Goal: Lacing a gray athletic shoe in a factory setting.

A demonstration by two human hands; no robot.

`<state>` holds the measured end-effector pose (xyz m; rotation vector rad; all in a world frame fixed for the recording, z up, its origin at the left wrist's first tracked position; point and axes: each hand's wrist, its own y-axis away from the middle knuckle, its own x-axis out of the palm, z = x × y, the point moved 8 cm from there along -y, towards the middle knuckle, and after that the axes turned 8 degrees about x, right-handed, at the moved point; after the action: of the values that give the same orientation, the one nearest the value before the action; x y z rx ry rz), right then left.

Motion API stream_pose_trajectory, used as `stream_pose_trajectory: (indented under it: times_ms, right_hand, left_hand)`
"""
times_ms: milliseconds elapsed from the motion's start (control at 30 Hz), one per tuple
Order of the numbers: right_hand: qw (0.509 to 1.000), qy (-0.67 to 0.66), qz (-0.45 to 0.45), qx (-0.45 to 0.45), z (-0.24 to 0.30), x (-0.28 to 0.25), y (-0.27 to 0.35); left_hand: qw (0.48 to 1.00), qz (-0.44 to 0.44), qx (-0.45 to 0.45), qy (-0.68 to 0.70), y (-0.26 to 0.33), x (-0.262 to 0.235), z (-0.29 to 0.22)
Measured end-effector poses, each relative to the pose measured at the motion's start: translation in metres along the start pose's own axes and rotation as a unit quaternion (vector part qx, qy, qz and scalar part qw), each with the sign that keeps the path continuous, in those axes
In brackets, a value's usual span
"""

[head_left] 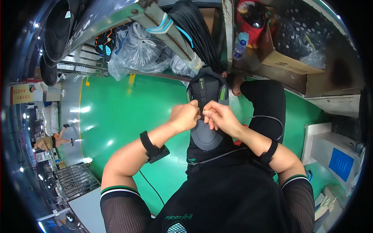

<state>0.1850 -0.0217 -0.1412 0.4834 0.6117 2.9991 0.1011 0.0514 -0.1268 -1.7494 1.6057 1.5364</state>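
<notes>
1. One black-and-grey shoe lies on the person's lap, its rounded grey toe toward the body.
2. Left hand: fingers curled nearly closed over the shoe's middle; whether they grip anything, I cannot tell.
3. Right hand: thumb and forefinger pinched together just beside the left, other fingers loosely bent; anything between the tips is too small to make out.
4. Step in hand, seemingly: fine fingertip work on the shoe's upper.
5. Next move probably calls for a precise pinch and a steady shoe.
</notes>
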Motion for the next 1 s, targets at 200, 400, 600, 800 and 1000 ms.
stream_pose_trajectory:
  times_ms: [200,400,600,800,1000]
  right_hand:
    - [0.997,-0.056,-0.045,0.004,-0.022,-0.01,-0.01]
    - [1.0,-0.015,-0.018,0.007,-0.011,-0.002,-0.012]
    - [0.992,0.116,-0.04,0.032,-0.004,0.019,-0.02]
    - [0.914,0.253,0.282,-0.147,0.045,0.125,0.095]
    - [0.977,0.192,0.086,-0.01,0.112,0.025,0.066]
  left_hand:
    - [0.962,-0.242,-0.06,0.115,0.016,0.006,0.009]
    - [0.771,-0.296,-0.074,0.558,0.033,0.022,0.018]
    - [0.834,-0.33,-0.085,0.433,0.055,0.045,0.074]
    - [0.933,-0.105,-0.043,0.341,0.068,0.105,0.068]
    - [0.942,-0.111,0.257,0.183,0.09,0.011,-0.041]
